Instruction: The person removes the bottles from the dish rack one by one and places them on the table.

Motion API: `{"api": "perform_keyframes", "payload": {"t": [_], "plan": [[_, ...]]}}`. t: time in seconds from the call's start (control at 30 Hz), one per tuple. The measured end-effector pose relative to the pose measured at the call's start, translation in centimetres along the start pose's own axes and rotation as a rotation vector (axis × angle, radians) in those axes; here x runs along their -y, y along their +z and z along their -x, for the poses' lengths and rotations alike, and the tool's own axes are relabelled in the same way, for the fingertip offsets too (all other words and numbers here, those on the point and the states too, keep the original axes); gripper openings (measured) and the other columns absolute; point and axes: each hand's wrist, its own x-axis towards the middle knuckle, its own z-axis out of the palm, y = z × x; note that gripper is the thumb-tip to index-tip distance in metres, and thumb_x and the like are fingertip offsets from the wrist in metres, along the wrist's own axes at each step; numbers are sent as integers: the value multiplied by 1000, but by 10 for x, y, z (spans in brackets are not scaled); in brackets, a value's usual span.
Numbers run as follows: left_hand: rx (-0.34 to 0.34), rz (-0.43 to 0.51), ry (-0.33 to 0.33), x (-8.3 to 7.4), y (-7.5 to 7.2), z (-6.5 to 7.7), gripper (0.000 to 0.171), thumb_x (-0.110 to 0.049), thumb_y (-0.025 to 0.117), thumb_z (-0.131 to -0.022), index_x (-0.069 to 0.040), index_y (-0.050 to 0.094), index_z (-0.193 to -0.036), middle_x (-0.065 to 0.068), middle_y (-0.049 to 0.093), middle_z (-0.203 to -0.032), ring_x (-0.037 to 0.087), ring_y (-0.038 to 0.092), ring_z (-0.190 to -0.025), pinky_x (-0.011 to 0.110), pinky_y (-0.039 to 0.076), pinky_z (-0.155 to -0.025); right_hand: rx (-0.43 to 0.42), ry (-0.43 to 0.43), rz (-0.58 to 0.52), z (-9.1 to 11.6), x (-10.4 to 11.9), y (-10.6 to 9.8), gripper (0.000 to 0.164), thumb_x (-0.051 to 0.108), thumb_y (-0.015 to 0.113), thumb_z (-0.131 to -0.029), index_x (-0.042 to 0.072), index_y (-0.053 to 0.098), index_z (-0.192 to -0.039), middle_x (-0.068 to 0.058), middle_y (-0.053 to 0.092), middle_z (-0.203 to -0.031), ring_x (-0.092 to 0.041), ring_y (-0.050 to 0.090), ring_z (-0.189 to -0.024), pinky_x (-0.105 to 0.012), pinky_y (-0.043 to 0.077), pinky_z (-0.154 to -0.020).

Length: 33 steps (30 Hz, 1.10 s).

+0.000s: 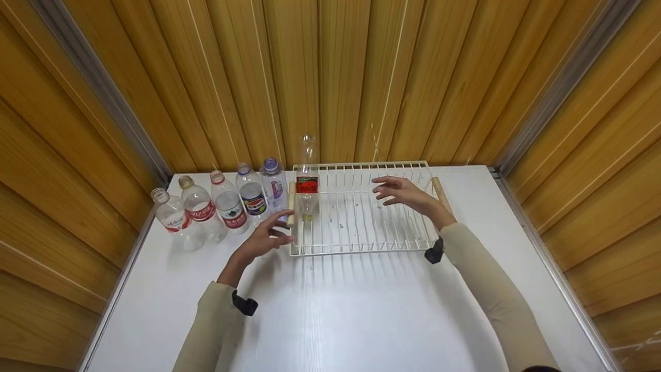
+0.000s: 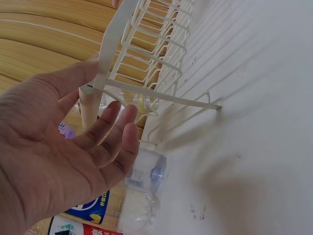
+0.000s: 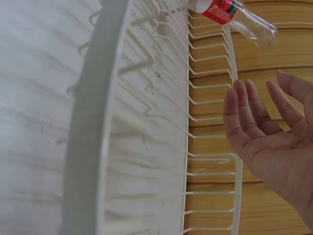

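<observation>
A white wire dish rack (image 1: pixel 361 251) with wooden side handles stands at the back of the table. At its left end, a clear plastic bottle with a red label (image 1: pixel 307 184) leans upside down among the wires, neck lowest. My left hand (image 1: pixel 261 240) is beside the rack's left wooden handle (image 1: pixel 292 202), fingers spread and loosely bent. In the left wrist view its thumb tip meets the rack's corner; whether it presses there I cannot tell. Above the rack's right half hovers my right hand (image 1: pixel 405 194), fingers loosely extended and holding nothing, apart from the bottle.
Left of the rack, several uncapped plastic bottles stand upright in a slanting row, from a purple-necked bottle (image 1: pixel 275 183) to one with a white-and-red label (image 1: pixel 175 219). Wooden panel walls (image 1: pixel 341 77) enclose the white table (image 1: pixel 341 315) at the back and sides.
</observation>
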Motion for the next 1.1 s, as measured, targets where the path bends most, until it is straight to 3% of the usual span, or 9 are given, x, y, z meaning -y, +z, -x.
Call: {"api": "perform_keyframes", "payload": {"t": [0.1, 0.3, 0.47, 0.6, 0.77, 0.93, 1.1], "plan": [[2, 4, -5, 0, -1, -1, 75, -16, 78, -90, -19, 42, -156, 26, 56, -140, 31, 63, -111, 45, 56, -85, 22, 14, -18, -15, 0, 13, 46, 16, 52, -108, 3, 45, -151, -25, 55, -140, -32, 60, -124, -49, 51, -106], [0, 6, -30, 0, -1, -1, 74, -17, 78, -91, -25, 43, -155, 25, 55, -143, 35, 62, -116, 52, 56, -91, 58, 62, -45, -39, -1, 36, 45, 16, 51, -108, 4, 45, -151, -21, 56, -139, -24, 63, -119, -52, 48, -110], [6, 9, -30, 2, 2, -1, 75, -16, 77, -92, -25, 41, -157, 27, 53, -144, 39, 61, -120, 52, 57, -91, 100, 127, -60, -55, -4, 57, 46, 16, 49, -109, 3, 43, -152, -31, 48, -147, -43, 54, -133, -55, 45, -113], [8, -3, -29, 4, 4, -1, 74, -14, 75, -93, -22, 39, -158, 28, 52, -144, 40, 61, -121, 49, 57, -88, 155, 179, -10, -68, -1, 72, 48, 15, 50, -108, 3, 41, -153, -32, 48, -148, -47, 49, -138, -53, 46, -112], [3, -4, -11, 4, 4, -1, 73, -7, 73, -93, -15, 38, -157, 33, 51, -143, 45, 61, -118, 55, 57, -89, 220, 200, 59, -83, 14, 86, 52, 16, 52, -107, 3, 39, -155, -31, 48, -149, -44, 52, -136, -53, 48, -111], [-10, 6, -8, 2, 3, 1, 74, -12, 75, -93, -19, 40, -157, 31, 52, -142, 41, 62, -116, 58, 55, -91, 208, 240, 30, -97, 24, 94, 56, 13, 50, -107, 1, 31, -158, -29, 46, -151, -44, 50, -137, -52, 45, -113], [2, 20, -25, 2, 1, 1, 74, -17, 76, -93, -25, 40, -157, 28, 52, -143, 35, 62, -116, 57, 55, -93, 184, 286, -53, -106, 30, 106, 70, 9, 50, -106, 2, 11, -163, -28, 34, -160, -46, 42, -144, -52, 39, -119]]}}
